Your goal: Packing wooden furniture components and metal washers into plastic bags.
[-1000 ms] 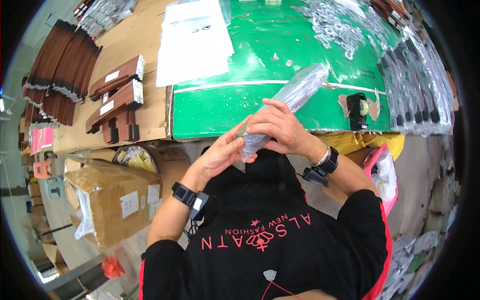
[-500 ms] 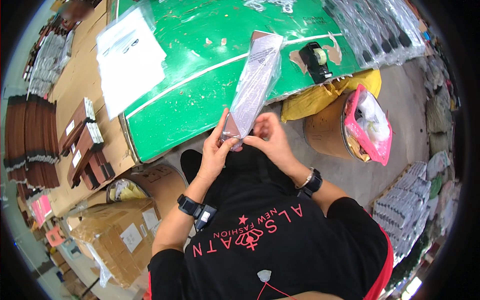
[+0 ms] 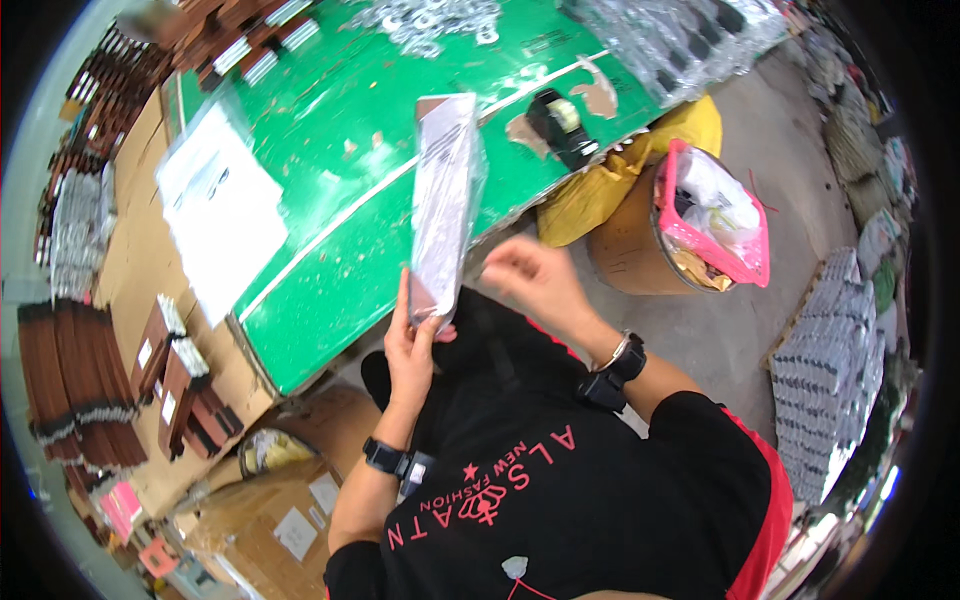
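Note:
A long, flat brown piece in a clear plastic bag slants up from my lap over the edge of the green table. Its near end is gripped by my left hand, the thumb on top and the fingers along the side and beneath. My right hand hovers apart from the bag, to its right. Its fingers are loosely bent and slightly blurred, with nothing visible in them. Beyond it, on the table's edge, stands a black tape dispenser with a roll of tape.
The green table carries white plastic bags, metal rings and wrapped bundles. A brown drum with a pink-rimmed basket stands at the right. Brown pieces are stacked left, above a cardboard box.
My right hand has come off the bag's near end and moved away from it. My left hand keeps its hold. The view has shifted, so the bag now appears further left.

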Demonstrator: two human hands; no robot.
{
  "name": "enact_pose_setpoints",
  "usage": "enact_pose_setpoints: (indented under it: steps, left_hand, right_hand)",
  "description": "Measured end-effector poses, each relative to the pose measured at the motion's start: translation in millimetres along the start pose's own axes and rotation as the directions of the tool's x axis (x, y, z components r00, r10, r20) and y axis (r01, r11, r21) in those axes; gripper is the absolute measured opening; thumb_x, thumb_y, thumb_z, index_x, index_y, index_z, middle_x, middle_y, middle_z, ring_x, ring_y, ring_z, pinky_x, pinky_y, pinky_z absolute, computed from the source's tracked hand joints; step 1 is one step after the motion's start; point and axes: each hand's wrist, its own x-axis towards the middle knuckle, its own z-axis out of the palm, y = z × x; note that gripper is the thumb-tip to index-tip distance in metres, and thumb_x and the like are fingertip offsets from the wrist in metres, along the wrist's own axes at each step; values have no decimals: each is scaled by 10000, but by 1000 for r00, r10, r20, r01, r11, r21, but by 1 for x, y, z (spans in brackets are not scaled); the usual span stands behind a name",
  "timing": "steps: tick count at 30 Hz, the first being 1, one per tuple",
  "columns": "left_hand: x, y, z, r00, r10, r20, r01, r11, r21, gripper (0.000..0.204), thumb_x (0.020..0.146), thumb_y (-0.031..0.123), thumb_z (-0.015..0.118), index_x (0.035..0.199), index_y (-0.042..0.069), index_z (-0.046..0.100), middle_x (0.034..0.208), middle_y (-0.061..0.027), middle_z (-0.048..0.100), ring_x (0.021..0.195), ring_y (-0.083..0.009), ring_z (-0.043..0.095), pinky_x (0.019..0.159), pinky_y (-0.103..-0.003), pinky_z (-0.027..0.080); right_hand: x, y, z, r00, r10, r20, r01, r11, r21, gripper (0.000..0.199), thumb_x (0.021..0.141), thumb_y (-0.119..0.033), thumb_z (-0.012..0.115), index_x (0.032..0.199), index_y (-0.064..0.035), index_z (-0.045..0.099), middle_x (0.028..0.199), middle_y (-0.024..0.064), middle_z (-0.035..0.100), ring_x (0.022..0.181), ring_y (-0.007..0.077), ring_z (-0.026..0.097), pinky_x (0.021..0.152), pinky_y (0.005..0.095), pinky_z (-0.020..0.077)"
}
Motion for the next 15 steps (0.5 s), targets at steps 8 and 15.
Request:
enact_pose_setpoints:
  steps: [8,15]
  left_hand:
    - [3,2,4,1000,-5,-4,5,999,48,712,988,2,541,1619,126,236,1082,-104,670,762,-123,674,727,-277,599]
    - [6,0,3,999,-25,-30,25,1000,8,726,980,-9,553,1618,130,237,1092,-115,670,756,-135,679,723,-289,606]
  right_hand:
    - [88,-21,-143,726,-631,-275,323,665,-674,507,781,-291,836,1154,-48,594,959,78,631,880,240,619,840,371,499]
    - [115,-18,-142,860,-454,-234,135,644,-753,574,748,-445,852,1109,-83,591,815,24,661,821,190,647,775,341,489]
